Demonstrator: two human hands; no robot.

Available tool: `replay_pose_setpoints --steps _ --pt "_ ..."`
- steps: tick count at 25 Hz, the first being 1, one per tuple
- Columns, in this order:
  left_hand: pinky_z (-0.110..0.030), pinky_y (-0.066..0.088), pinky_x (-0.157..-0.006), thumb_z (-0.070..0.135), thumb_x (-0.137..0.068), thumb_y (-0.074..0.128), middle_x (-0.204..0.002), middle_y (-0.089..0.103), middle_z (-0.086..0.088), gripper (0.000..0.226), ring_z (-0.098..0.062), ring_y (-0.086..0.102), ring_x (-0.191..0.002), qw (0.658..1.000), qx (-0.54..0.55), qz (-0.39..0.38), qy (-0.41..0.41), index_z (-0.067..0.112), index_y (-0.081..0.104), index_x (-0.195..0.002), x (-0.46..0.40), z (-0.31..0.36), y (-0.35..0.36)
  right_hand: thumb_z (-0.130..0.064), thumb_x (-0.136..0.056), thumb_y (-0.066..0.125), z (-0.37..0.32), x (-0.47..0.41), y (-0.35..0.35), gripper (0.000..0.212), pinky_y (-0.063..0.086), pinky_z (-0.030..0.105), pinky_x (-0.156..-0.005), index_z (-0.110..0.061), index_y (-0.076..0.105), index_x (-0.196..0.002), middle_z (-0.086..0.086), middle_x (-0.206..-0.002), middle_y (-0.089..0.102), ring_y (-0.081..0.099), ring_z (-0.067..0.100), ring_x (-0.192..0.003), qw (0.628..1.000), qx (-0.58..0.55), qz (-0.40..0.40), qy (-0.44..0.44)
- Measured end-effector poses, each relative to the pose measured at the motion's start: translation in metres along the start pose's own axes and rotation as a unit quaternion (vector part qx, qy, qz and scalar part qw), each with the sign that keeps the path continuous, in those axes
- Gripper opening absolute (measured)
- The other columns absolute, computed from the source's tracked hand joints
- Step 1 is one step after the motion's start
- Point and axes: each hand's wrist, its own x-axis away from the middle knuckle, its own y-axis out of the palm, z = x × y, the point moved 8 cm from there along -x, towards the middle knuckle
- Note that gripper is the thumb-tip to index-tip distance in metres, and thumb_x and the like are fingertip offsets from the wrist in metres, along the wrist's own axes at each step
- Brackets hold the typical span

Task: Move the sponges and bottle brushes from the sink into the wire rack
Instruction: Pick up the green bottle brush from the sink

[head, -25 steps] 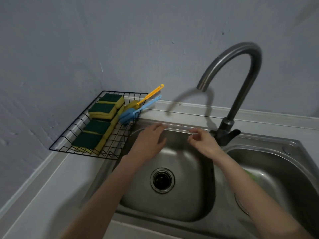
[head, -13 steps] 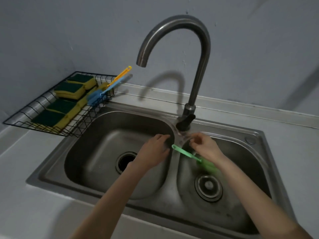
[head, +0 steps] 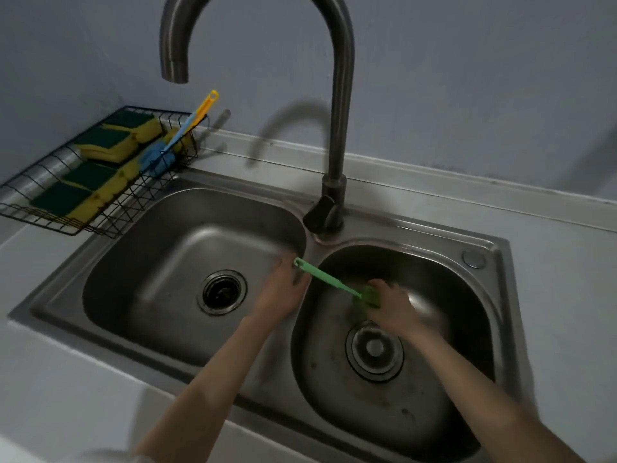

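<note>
Wire rack (head: 40,213) far left on tabletop (head: 50,379) w/ four sponges (head: 103,145), blue brush (head: 158,157) and yellow brush (head: 203,106). Left hand (head: 283,292), fingers loose, on sink (head: 307,243) divider by green brush (head: 329,284) handle. Right hand (head: 392,309), fingers clenched on its bristle end in right basin.

A green bottle brush (head: 334,285) lies across the divider of the silver-grey steel sink (head: 494,262), its head a darker, blurred green. At the far left, the black wire rack (head: 50,225) carries sponges (head: 107,142) that are yellow with dark green tops. A blue brush (head: 160,155) and a yellow-orange brush (head: 205,106) lean in it. The faucet (head: 340,95) is dull dark grey; the wall (head: 467,78) is pale blue-grey, and the counter (head: 567,295) is light grey.
</note>
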Motion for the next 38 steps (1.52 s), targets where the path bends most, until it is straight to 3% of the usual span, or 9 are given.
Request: replay_pose_setpoints --steps 4,7,13,18,26,29,33,36,38 --pt "-0.009 0.042 -0.060 0.016 -0.089 0.051 -0.091 0.059 -0.003 0.021 -0.019 0.059 -0.088 0.998 0.033 0.050 -0.025 0.006 0.052 -0.107 -0.012 -0.002 -0.004 -0.025 -0.089 0.047 0.000 -0.024 0.017 0.049 0.036 0.041 -0.103 -0.023 0.036 -0.137 0.014 -0.141 0.036 0.037 0.037 -0.125 0.998 0.048 0.004 -0.027" --pt "0.000 0.041 -0.053 0.013 -0.087 0.054 -0.082 0.055 0.002 0.017 -0.013 0.053 -0.078 0.995 0.063 0.071 -0.043 0.005 0.056 -0.102 -0.016 -0.007 -0.006 -0.026 -0.090 0.045 -0.003 -0.033 0.019 0.039 0.035 0.042 -0.102 -0.022 0.047 -0.128 0.010 -0.140 0.037 0.036 0.033 -0.125 0.996 0.070 0.026 -0.044" --pt "-0.029 0.051 -0.077 0.012 -0.087 0.055 -0.082 0.060 -0.001 0.006 -0.018 0.062 -0.083 0.980 0.181 0.068 -0.053 0.018 0.054 -0.089 -0.012 -0.007 -0.010 -0.029 -0.088 0.050 -0.007 -0.025 0.014 0.030 0.037 0.040 -0.097 -0.022 0.057 -0.116 0.008 -0.130 0.043 0.036 0.030 -0.122 0.998 0.033 0.035 -0.046" --pt "-0.004 0.048 -0.057 0.010 -0.088 0.051 -0.080 0.060 0.007 0.015 0.002 0.062 -0.064 0.954 0.279 0.107 -0.006 0.010 0.059 -0.101 0.011 0.010 -0.047 -0.030 -0.086 0.052 -0.040 0.009 0.001 0.033 0.041 0.036 -0.095 -0.022 0.055 -0.118 0.008 -0.126 0.046 0.042 0.026 -0.117 0.994 0.014 0.015 -0.107" --pt "-0.006 0.052 -0.061 0.008 -0.088 0.051 -0.081 0.058 0.007 0.024 -0.003 0.060 -0.073 0.911 0.356 0.196 0.070 0.011 0.058 -0.111 0.071 0.010 -0.123 -0.028 -0.086 0.055 -0.122 0.074 -0.020 0.030 0.041 0.028 -0.090 -0.015 0.060 -0.111 0.007 -0.122 0.050 0.048 0.023 -0.116 0.978 -0.006 0.024 -0.205" --pt "-0.005 0.051 -0.060 0.007 -0.088 0.052 -0.081 0.060 0.007 0.024 0.008 0.063 -0.062 0.902 0.367 0.204 0.101 0.018 0.056 -0.109 0.086 0.007 -0.151 -0.027 -0.086 0.055 -0.151 0.090 -0.016 0.028 0.041 0.023 -0.082 -0.012 0.061 -0.109 0.008 -0.120 0.053 0.055 0.019 -0.106 0.975 -0.028 0.028 -0.219" --pt "-0.010 0.051 -0.066 0.010 -0.087 0.054 -0.082 0.062 0.006 0.026 0.007 0.063 -0.064 0.910 0.350 0.190 0.117 0.015 0.056 -0.113 0.089 -0.011 -0.176 -0.028 -0.086 0.055 -0.198 0.095 -0.014 0.028 0.035 0.015 -0.072 -0.012 0.061 -0.109 0.008 -0.111 0.057 0.056 0.019 -0.099 0.967 -0.062 0.054 -0.242" --pt "-0.033 0.049 -0.088 0.011 -0.086 0.056 -0.091 0.062 -0.002 0.033 -0.013 0.061 -0.088 0.937 0.296 0.156 0.104 0.010 0.055 -0.119 0.080 -0.041 -0.195 -0.028 -0.088 0.052 -0.246 0.097 -0.005 0.028 0.035 0.004 -0.054 -0.011 0.059 -0.110 0.002 -0.103 0.055 0.051 0.011 -0.088 0.958 -0.101 0.069 -0.260" --pt "-0.034 0.047 -0.091 0.014 -0.086 0.056 -0.098 0.061 -0.001 0.035 -0.017 0.058 -0.098 0.952 0.253 0.131 0.110 0.011 0.053 -0.120 0.072 -0.056 -0.206 -0.029 -0.089 0.051 -0.275 0.098 0.005 0.028 0.032 0.005 -0.054 -0.011 0.058 -0.109 0.005 -0.108 0.060 0.050 0.009 -0.086 0.954 -0.115 0.065 -0.271"
